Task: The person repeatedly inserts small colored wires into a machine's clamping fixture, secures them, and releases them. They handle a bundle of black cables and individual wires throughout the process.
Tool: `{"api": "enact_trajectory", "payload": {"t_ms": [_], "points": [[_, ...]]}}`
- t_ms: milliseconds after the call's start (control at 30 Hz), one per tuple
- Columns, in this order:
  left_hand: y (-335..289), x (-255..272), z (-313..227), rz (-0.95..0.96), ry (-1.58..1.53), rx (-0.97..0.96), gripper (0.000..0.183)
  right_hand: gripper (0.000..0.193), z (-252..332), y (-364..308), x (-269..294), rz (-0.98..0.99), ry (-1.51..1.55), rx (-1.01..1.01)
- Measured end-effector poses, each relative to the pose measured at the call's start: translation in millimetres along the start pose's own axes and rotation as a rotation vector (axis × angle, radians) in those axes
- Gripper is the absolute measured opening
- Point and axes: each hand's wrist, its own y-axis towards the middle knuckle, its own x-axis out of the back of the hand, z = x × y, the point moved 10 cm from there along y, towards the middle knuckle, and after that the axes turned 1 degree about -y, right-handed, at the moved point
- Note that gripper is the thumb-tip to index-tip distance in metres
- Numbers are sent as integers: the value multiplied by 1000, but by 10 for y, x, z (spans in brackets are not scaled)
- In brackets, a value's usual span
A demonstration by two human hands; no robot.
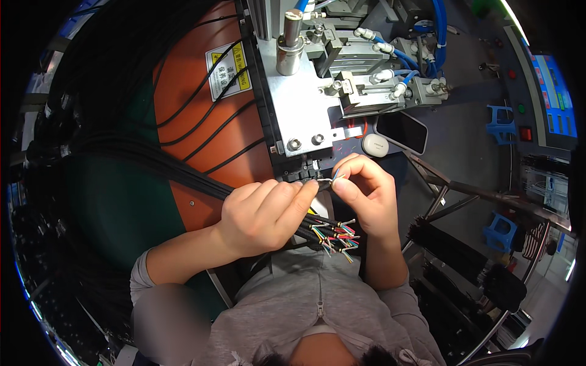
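My left hand [259,215] is closed round a black cable near its stripped end. Just to its right, the thumb and forefinger of my right hand [371,194] pinch the thin bared wires [336,175], one of them blue. Both hands are in front of the machine's metal plate [299,100], close to a small black fixture at its lower edge. Below my left hand, a bundle of black cables [207,186] comes out with stripped ends [334,236] fanned into red, white, green and yellow wires.
Pneumatic cylinders [366,91] with blue hoses stand on the machine. A phone [403,131] and a white rounded case [375,146] lie beside it. Several black cables cross the orange-brown board [201,131] at left. Blue stools [500,232] and a screen [552,94] are at right.
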Motion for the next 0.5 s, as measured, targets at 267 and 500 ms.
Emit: {"api": "enact_trajectory", "payload": {"t_ms": [267,500], "points": [[-3,-200,-11,153,72,20,30,6,173,102,31,-45,-591,321],[39,-280,35,260,187,134,30,6,189,92,-104,-90,-786,418]]}}
